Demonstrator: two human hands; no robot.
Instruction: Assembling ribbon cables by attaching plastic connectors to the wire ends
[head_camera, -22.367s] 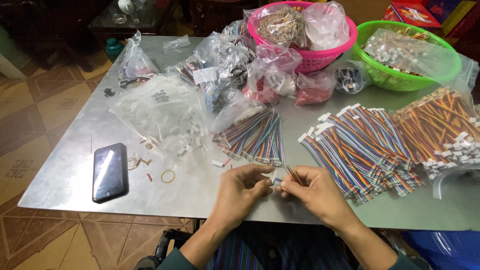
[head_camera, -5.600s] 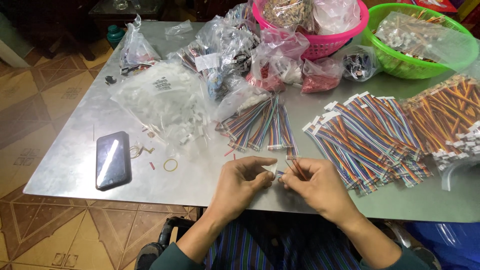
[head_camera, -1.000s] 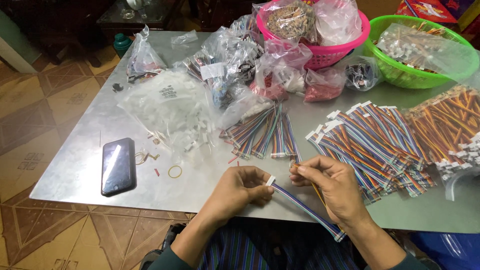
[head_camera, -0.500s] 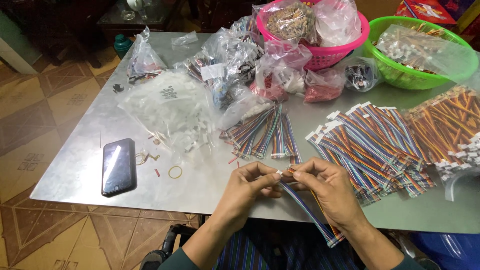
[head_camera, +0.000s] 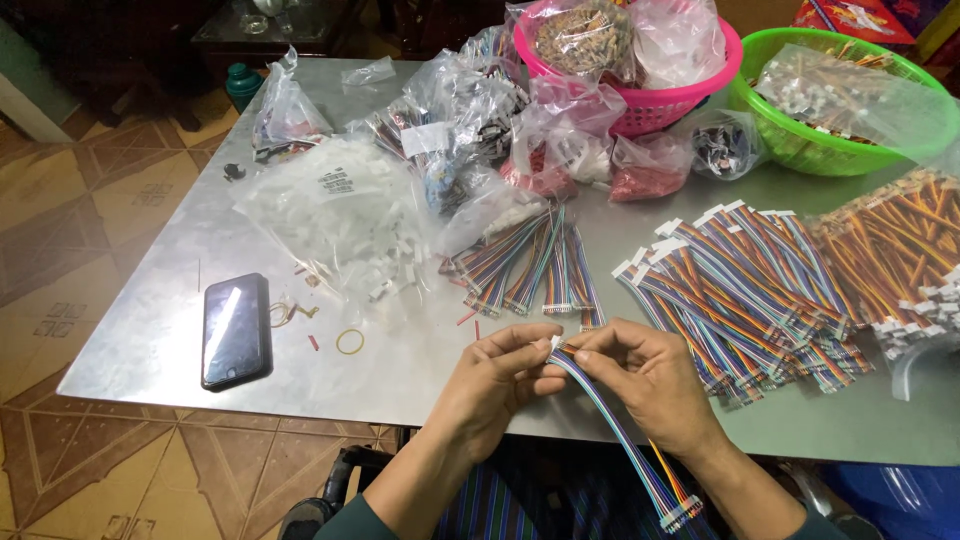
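Observation:
Near the front edge of the metal table (head_camera: 180, 330), my left hand (head_camera: 490, 385) and my right hand (head_camera: 650, 380) meet fingertip to fingertip on one end of a rainbow ribbon cable (head_camera: 620, 440). Both pinch it at its small white connector (head_camera: 556, 343). The cable hangs down past my right wrist to a second white connector (head_camera: 678, 514) over my lap. Just beyond my hands lies a small bunch of similar cables (head_camera: 530, 265). A large heap of finished rainbow cables (head_camera: 740, 285) spreads to the right of my right hand.
A black phone (head_camera: 236, 330) and a yellow rubber band (head_camera: 350, 342) lie at the left. A clear bag of white connectors (head_camera: 340, 205) sits mid-table. Pink basket (head_camera: 640, 100) and green basket (head_camera: 790, 140) stand at the back. Orange-striped cables (head_camera: 900, 250) pile at the far right.
My hands have drawn together on the cable's connector end. The cable's free length has swung lower, hanging below the table edge past my right wrist.

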